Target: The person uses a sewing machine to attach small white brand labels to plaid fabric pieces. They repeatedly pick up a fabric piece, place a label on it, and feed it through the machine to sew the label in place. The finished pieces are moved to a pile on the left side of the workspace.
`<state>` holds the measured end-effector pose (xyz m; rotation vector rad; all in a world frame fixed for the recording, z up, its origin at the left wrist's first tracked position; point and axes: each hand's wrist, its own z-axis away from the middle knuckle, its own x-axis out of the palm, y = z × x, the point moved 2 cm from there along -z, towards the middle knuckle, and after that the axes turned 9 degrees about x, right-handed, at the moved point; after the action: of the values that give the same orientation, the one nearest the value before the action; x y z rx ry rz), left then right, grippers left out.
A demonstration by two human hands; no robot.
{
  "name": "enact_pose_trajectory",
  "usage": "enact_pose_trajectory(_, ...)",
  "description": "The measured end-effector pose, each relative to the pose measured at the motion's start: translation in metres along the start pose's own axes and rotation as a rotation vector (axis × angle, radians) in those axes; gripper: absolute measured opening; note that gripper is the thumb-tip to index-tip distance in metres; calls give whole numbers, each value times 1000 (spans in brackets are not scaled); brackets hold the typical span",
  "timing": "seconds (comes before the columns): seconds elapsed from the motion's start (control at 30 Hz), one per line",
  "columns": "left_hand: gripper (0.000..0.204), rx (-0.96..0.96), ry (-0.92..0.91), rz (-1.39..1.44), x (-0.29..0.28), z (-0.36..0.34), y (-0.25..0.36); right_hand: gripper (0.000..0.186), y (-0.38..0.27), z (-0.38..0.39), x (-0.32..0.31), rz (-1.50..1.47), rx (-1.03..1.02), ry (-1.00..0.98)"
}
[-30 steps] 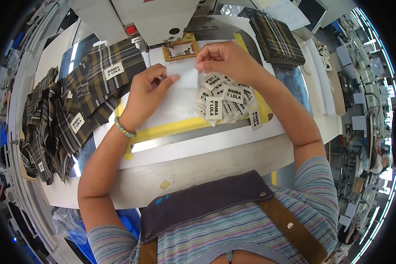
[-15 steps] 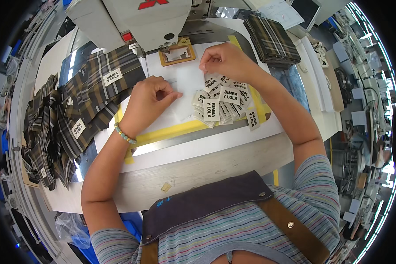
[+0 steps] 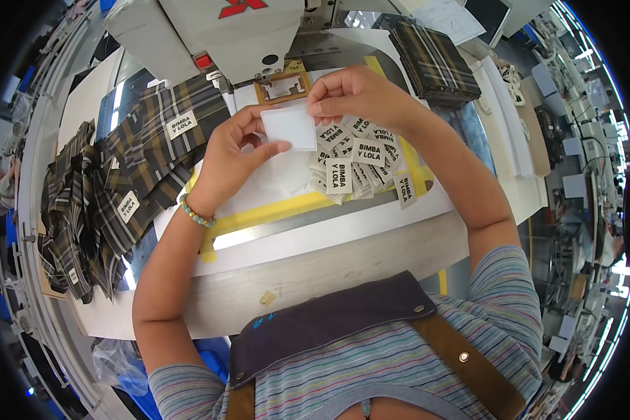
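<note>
A blank white square patch (image 3: 290, 129), about as big as the printed labels, is held flat in front of the machine. My left hand (image 3: 232, 152) grips its left edge, thumb below and fingers at the upper corner. At the opposite edge my right hand (image 3: 357, 99) pinches the upper right corner between thumb and fingers. Just below the right hand lies a loose pile of cream labels (image 3: 339, 176) with dark print. Behind the patch sits a brown clamp frame (image 3: 304, 83) under the head of a white sewing machine (image 3: 220, 31).
Dark plaid fabric pieces (image 3: 143, 154), some bearing labels, spread over the left of the table. A neat stack of plaid pieces (image 3: 437, 66) stands at the back right. Yellow tape (image 3: 273, 208) borders the white work sheet. A small tan scrap (image 3: 268, 298) lies near the front edge.
The white patch has come into clear view between my hands. My left hand has moved up and right to its edge; my right hand has shifted slightly left.
</note>
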<state>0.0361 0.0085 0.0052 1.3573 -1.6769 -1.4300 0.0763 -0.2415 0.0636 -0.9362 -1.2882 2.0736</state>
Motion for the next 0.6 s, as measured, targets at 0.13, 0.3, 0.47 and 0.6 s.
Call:
enact_pose_trajectory(0.13, 48, -120, -44, 3, 0, 2, -4, 17, 18, -6, 4, -15, 45, 49)
enact_pose_trajectory(0.3, 43, -143, -43, -154, 3, 3, 2, 16, 27, -7, 1, 13, 44, 75)
enact_pose_trajectory(0.47, 39, -144, -9, -182, 5, 3, 6, 15, 22, -9, 0, 92, 93, 125)
enact_pose_trajectory(0.6, 37, -131, 11, -140, 6, 4, 5, 13, 29, -12, -3, 124, 15, 180)
